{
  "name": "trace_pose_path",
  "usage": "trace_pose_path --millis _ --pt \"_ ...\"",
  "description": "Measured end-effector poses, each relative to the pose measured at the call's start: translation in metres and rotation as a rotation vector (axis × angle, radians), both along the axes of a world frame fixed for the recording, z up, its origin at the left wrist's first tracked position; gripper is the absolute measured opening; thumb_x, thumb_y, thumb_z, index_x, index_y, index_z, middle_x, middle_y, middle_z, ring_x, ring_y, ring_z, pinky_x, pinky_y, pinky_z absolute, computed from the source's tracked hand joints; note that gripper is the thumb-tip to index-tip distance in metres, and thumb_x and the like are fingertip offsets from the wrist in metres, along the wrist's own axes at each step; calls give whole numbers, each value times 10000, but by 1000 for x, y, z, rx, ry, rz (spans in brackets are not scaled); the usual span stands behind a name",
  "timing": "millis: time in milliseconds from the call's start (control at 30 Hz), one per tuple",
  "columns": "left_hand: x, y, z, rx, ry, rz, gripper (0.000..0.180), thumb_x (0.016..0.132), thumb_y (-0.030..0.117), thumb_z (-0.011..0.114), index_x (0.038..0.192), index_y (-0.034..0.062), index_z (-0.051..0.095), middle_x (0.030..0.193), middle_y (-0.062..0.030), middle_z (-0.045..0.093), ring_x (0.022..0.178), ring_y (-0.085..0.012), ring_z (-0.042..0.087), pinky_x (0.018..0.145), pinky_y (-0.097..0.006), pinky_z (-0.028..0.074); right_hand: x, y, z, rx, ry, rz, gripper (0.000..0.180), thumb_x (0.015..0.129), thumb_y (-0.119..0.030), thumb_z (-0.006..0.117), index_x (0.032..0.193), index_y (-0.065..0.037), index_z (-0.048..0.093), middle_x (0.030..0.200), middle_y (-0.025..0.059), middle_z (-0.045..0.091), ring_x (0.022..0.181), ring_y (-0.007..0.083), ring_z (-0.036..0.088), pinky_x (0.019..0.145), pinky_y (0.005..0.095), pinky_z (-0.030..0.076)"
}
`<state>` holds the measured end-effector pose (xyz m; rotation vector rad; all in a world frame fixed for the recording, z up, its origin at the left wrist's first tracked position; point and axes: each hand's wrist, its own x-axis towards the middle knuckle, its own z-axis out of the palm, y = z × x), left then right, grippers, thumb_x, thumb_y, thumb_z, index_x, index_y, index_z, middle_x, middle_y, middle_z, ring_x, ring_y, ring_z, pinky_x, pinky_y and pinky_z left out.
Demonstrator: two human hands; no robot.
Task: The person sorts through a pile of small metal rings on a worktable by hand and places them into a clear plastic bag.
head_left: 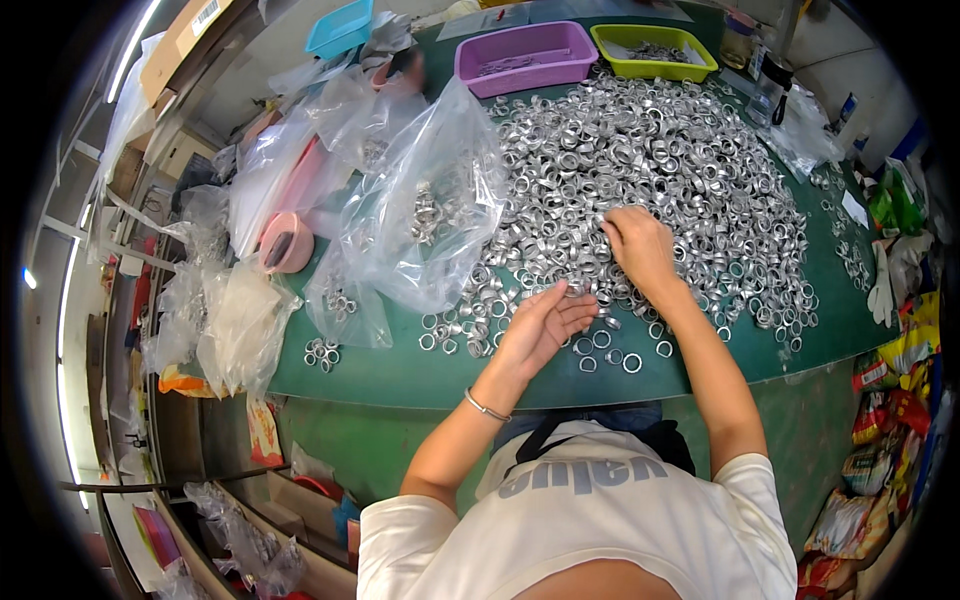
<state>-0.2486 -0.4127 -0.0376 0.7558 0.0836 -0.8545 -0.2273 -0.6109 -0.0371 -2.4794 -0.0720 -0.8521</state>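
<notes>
A large heap of silver metal rings (640,140) covers the middle and right of the green table (400,370). My right hand (642,248) is over the near part of the heap, fingers bent and pinched together at the rings; whatever is between the fingertips is too small to make out. Lower and to the left, my left hand (545,325) is turned palm up at the heap's near edge. Its fingers are stretched out, with rings right beside them. A few loose rings (610,358) lie between my wrists near the table edge.
A clear plastic bag (420,220) with rings inside lies left of the heap. Beyond the heap stand a purple basin (525,58) and a yellow-green basin (655,52). A pink cup (286,243) is at the left, a clear bottle (768,90) at the far right.
</notes>
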Motion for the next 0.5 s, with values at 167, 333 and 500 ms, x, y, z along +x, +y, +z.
trace_pose_path --millis 167,333,500 --pt "-1 6 -2 -66 34 11 314 943 251 458 1005 -44 545 1036 -217 607 967 -275 603 846 -364 482 -13 -18 3 399 117 -20 104 792 -87 627 837 5 618 752 124 641 662 253 621 605 321 467" --pt "-2 3 -4 -90 39 -34 341 953 260 420 1100 -25 534 1065 -195 606 974 -266 600 878 -366 468 -46 -29 6 169 283 -127 154 797 -137 624 890 -14 614 729 134 626 620 280 598 566 365 441" --pt "-8 -6 1 -6 -60 7 297 937 196 467 1140 -16 515 1068 -167 605 989 -248 597 880 -351 472 -62 -14 12 407 259 -79 220 810 -151 613 995 -33 591 696 119 596 606 264 574 571 350 433"
